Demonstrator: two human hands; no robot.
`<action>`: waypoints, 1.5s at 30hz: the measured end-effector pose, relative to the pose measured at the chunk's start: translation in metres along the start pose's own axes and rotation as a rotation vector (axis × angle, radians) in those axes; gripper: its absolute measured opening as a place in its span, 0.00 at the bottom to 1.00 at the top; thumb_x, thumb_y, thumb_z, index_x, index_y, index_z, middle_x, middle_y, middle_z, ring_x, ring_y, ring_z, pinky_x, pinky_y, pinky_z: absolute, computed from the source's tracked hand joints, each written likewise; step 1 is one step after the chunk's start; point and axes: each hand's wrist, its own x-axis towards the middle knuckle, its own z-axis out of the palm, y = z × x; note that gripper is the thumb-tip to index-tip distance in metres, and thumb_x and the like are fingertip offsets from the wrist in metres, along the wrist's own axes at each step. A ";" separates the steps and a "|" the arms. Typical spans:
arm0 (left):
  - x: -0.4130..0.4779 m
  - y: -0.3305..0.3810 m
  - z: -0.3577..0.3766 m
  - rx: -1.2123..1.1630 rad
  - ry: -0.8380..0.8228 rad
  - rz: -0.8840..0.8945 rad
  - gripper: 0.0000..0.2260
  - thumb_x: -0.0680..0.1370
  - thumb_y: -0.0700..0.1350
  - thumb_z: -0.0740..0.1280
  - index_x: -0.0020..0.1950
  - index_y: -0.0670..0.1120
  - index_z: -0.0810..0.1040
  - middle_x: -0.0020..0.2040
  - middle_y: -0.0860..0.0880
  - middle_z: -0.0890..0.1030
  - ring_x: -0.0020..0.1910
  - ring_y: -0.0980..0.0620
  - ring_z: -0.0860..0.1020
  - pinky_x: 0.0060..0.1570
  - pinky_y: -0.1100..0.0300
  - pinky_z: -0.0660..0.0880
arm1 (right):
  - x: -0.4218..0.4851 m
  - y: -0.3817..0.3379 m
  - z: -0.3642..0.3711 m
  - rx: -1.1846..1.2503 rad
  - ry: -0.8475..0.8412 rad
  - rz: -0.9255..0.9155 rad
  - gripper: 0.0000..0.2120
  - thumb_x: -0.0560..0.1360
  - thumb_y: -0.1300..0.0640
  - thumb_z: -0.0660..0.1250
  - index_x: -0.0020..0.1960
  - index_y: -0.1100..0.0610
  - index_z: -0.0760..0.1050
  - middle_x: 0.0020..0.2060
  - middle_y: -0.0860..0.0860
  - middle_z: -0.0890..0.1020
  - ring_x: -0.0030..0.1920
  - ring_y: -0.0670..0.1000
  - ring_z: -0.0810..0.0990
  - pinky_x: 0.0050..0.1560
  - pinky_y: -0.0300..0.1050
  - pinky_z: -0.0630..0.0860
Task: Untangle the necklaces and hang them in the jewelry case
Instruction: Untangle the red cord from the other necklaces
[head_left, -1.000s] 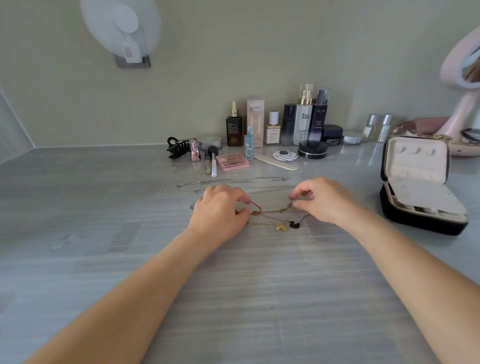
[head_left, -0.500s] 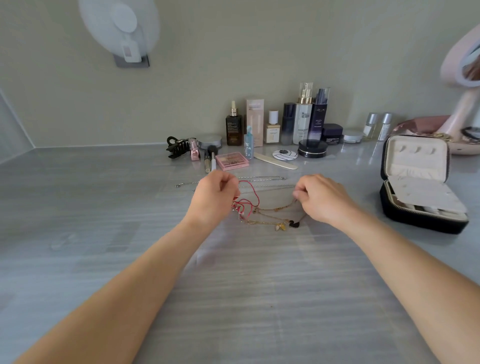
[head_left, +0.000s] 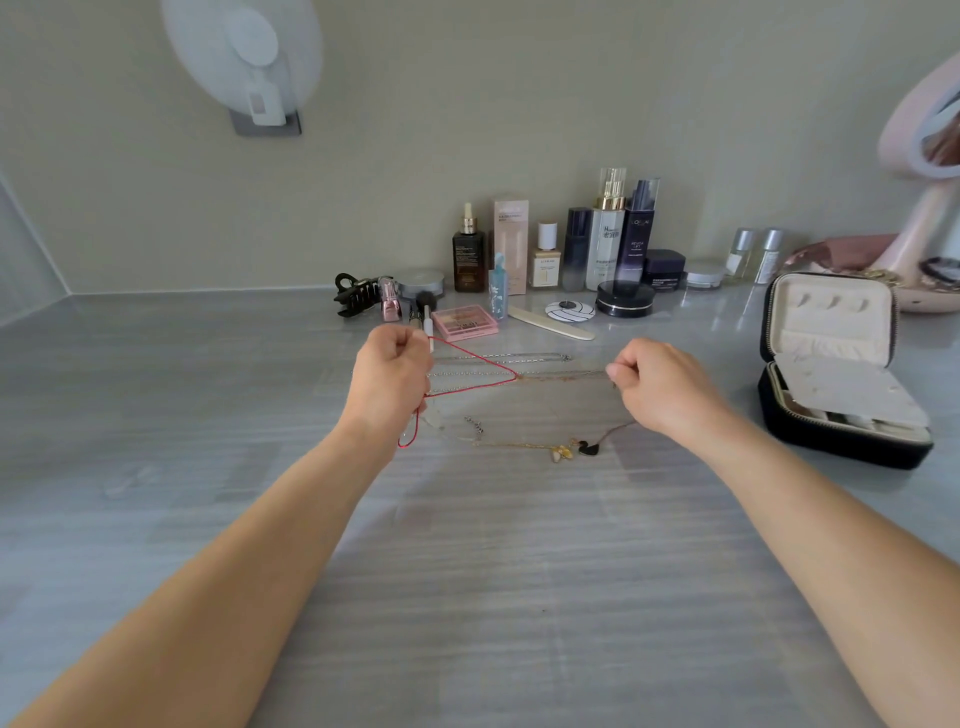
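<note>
My left hand (head_left: 390, 375) is raised over the table and pinches a red cord necklace (head_left: 475, 364), which stretches to the right in a long loop. My right hand (head_left: 662, 387) pinches a thin gold chain (head_left: 563, 375) that meets the red cord's tip. A gold chain with a yellow and a black pendant (head_left: 574, 449) lies on the table below, between my hands. Two silver chains (head_left: 519, 357) lie straight behind them. The black jewelry case (head_left: 836, 364) stands open at the right, its cream lid upright.
Cosmetic bottles and jars (head_left: 608, 239) line the back wall, with a pink palette (head_left: 465, 322), a nail file (head_left: 550, 323), brushes and a black hair claw (head_left: 356, 295) in front. A pink mirror stand (head_left: 919, 228) is at far right. A white fan (head_left: 244, 57) hangs on the wall.
My hands have moved apart and lifted, the left up and left, the right to the right. The red cord has been pulled out of the bunch into a long stretched loop.
</note>
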 end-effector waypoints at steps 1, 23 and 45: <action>0.000 0.000 0.000 -0.003 -0.003 -0.001 0.11 0.79 0.40 0.54 0.37 0.47 0.66 0.31 0.51 0.65 0.26 0.53 0.61 0.28 0.60 0.64 | 0.000 0.000 0.001 -0.019 -0.014 0.005 0.07 0.79 0.54 0.57 0.44 0.54 0.71 0.52 0.54 0.79 0.53 0.58 0.76 0.53 0.51 0.72; -0.001 0.004 -0.003 -0.032 0.011 0.074 0.07 0.80 0.42 0.55 0.45 0.43 0.70 0.34 0.51 0.76 0.19 0.59 0.62 0.28 0.60 0.64 | -0.026 -0.055 0.017 0.323 -0.218 -0.285 0.08 0.76 0.53 0.64 0.39 0.52 0.77 0.34 0.48 0.78 0.38 0.51 0.76 0.42 0.42 0.68; 0.008 -0.022 -0.018 1.098 -0.097 0.242 0.05 0.78 0.41 0.54 0.50 0.43 0.69 0.38 0.45 0.75 0.38 0.41 0.71 0.34 0.55 0.64 | -0.014 -0.026 -0.022 0.990 -0.090 0.098 0.08 0.73 0.59 0.63 0.37 0.57 0.77 0.20 0.44 0.61 0.24 0.46 0.58 0.30 0.41 0.59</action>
